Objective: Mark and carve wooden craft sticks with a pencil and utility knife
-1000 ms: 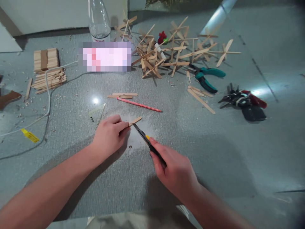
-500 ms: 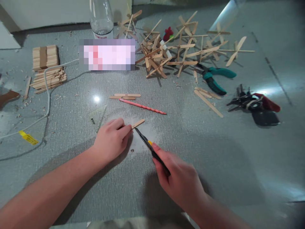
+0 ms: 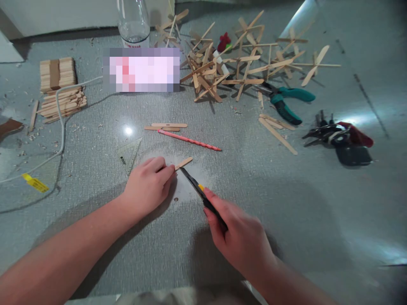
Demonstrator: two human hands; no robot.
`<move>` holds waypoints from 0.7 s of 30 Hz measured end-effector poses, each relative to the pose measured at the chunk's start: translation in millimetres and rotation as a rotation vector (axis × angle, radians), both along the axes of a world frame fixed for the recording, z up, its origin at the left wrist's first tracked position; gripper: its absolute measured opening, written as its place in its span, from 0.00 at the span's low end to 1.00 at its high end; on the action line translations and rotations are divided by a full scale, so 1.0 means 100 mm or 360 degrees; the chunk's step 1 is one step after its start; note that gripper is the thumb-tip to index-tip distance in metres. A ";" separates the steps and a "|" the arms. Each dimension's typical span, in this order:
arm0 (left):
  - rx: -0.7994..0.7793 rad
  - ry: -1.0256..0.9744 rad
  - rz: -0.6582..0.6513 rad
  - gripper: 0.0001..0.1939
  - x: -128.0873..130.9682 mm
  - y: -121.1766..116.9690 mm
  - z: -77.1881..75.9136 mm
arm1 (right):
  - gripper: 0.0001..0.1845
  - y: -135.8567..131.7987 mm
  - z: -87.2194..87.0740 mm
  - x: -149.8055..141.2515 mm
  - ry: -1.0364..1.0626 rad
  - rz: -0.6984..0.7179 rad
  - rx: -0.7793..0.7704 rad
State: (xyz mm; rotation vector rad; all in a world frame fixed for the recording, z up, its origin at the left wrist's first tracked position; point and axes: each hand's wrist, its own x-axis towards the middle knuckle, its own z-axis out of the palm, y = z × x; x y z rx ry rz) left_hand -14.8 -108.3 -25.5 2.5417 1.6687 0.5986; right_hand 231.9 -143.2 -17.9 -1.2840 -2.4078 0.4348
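Note:
My left hand [image 3: 151, 180] is closed on a wooden craft stick [image 3: 184, 162], whose rounded end sticks out past the fingers. In my right hand [image 3: 240, 228] is a black utility knife [image 3: 194, 183] with a yellow slider. Its blade tip meets the stick just beside my left fingertips. A pale patch of dust lies on the tabletop around them. Beyond the hands rest a red pencil [image 3: 190, 140] and a couple of loose craft sticks [image 3: 168, 125]. A clear set square [image 3: 129, 156] lies by my left hand, partly hidden.
Crossed-stick pieces [image 3: 210, 76] crowd the back, beside a glass bottle [image 3: 133, 23]. Teal-handled pliers [image 3: 288, 103] and keys [image 3: 341, 137] lie at the right. Stacked craft sticks [image 3: 59, 75] and a white cable [image 3: 61, 127] occupy the left.
The knife tip has shifted slightly up and right along the stick. My left hand keeps its hold, and the whole view has moved a little.

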 end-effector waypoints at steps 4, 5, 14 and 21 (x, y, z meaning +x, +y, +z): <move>0.0012 0.0069 -0.0009 0.13 -0.01 -0.02 -0.02 | 0.20 -0.01 -0.01 0.01 0.0011 0.0000 -0.0035; 0.0025 0.0088 -0.0012 0.14 -0.01 -0.02 -0.02 | 0.21 -0.01 -0.01 0.01 0.0017 0.0000 -0.0045; 0.0074 0.0137 -0.0018 0.17 0.01 -0.01 -0.02 | 0.21 -0.02 -0.02 0.00 0.0045 0.0015 -0.0016; 0.0060 0.0142 -0.0022 0.17 0.01 -0.01 -0.02 | 0.20 -0.01 -0.01 0.00 -0.0038 0.0010 0.0021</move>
